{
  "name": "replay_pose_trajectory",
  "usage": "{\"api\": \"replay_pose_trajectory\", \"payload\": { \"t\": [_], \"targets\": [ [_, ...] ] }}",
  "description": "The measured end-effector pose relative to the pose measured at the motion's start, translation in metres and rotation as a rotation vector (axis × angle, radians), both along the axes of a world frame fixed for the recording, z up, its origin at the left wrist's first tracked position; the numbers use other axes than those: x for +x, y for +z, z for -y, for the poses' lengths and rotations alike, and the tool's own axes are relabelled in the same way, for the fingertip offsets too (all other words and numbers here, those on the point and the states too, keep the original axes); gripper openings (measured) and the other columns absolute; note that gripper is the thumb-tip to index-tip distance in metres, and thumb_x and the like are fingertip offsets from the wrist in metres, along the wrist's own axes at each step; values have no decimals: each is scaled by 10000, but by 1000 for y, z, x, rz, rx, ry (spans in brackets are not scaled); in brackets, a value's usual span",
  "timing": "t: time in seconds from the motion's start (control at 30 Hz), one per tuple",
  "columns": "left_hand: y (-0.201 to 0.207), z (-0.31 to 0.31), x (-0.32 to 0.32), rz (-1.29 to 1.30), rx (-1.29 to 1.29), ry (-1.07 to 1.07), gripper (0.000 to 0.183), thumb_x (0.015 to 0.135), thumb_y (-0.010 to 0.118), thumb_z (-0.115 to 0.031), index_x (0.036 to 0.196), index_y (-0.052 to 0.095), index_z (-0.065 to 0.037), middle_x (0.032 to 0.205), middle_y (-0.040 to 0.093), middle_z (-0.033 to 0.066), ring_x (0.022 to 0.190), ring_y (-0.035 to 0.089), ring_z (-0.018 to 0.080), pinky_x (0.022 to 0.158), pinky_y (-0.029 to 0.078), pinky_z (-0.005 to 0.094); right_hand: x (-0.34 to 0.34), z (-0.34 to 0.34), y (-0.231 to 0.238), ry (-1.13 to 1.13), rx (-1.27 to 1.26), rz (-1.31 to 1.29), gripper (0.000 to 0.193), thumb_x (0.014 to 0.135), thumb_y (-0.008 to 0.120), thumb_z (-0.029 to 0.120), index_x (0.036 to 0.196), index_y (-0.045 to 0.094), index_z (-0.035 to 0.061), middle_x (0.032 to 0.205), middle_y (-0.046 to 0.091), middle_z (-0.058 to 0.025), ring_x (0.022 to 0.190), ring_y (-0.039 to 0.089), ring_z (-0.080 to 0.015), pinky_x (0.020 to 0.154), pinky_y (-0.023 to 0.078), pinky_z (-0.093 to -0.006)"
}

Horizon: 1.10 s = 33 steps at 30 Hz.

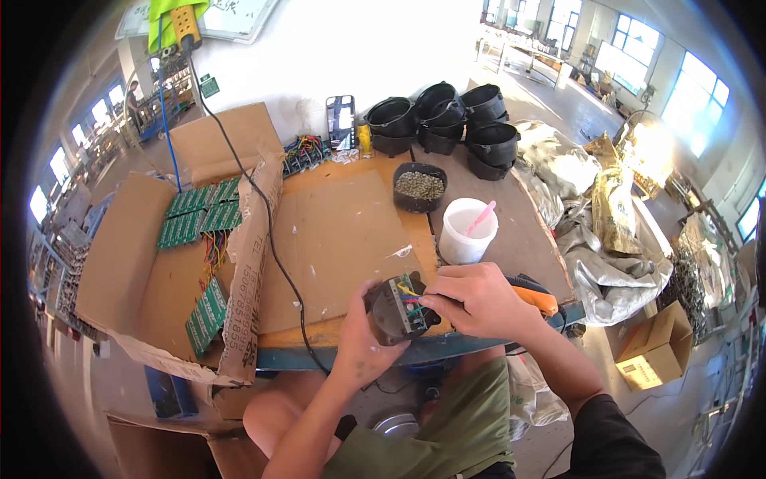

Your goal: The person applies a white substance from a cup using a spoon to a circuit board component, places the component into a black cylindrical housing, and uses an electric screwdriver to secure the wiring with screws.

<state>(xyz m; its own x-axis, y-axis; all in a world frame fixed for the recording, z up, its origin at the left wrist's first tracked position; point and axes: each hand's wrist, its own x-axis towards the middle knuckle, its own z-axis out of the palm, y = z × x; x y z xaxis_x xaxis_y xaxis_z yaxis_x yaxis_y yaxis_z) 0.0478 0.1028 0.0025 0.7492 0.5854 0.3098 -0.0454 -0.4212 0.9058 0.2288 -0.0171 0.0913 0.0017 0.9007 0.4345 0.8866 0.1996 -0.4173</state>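
Observation:
My left hand (363,343) is wrapped round a black plastic housing (388,316), tilted above the front edge of the table. A circuit board (414,307) shows in its open side, with red, yellow, blue and green wires (411,292) coming off it. The thumb and forefinger of my right hand (480,302) are pinched at the ends of these wires. Behind my right wrist lies an orange-and-black tool (536,298), mostly covered. Just beyond my right hand stands a white tub (463,252) with a pink stick (481,217) in it.
A cardboard box (128,263) at the left holds green circuit boards (201,219). Several black housings (490,145) are stacked at the back, near a black container of small metal parts (420,186). A black cable (275,251) crosses the cardboard sheet (339,239). A phone (341,120) stands behind.

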Motion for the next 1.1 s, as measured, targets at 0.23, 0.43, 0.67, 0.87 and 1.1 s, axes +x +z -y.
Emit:
{"api": "replay_pose_trajectory", "payload": {
  "t": [0.23,0.43,0.67,0.87,1.1],
  "targets": [
    [-2,5,-1,13,-59,31,923,636,841,15,1384,301,5,1341,487,188,1267,498,277,1090,383,376,2,-14,-14,54,-71,85,191,882,673,219,773,648,65,696,596,-89,646,602,-328,556,449,-428],
    [-7,15,6,24,-31,130,884,670,855,-65,1356,303,6,1271,490,191,1191,524,279,1029,422,381,10,-32,-24,112,-149,191,216,859,670,258,757,647,69,701,603,-79,632,608,-329,535,457,-431],
    [-23,42,19,38,-2,290,980,663,892,-154,1373,244,34,1296,437,205,1193,497,288,1037,404,396,13,-38,-20,152,-72,303,213,808,728,263,803,638,70,967,615,-58,883,613,-279,657,500,-403],
    [5,37,-12,-10,182,338,951,681,871,-216,1378,274,36,1297,425,206,1197,462,328,1044,361,418,21,20,-1,-393,274,-147,268,811,770,263,875,655,29,914,628,-93,834,606,-303,732,528,-421],
    [75,-100,134,345,379,186,93,856,658,-70,917,629,-7,783,639,73,724,604,205,688,494,340,52,92,-59,-1146,-426,-128,618,937,502,588,803,742,34,772,699,-193,765,676,-395,707,526,-475]
  ]
}}
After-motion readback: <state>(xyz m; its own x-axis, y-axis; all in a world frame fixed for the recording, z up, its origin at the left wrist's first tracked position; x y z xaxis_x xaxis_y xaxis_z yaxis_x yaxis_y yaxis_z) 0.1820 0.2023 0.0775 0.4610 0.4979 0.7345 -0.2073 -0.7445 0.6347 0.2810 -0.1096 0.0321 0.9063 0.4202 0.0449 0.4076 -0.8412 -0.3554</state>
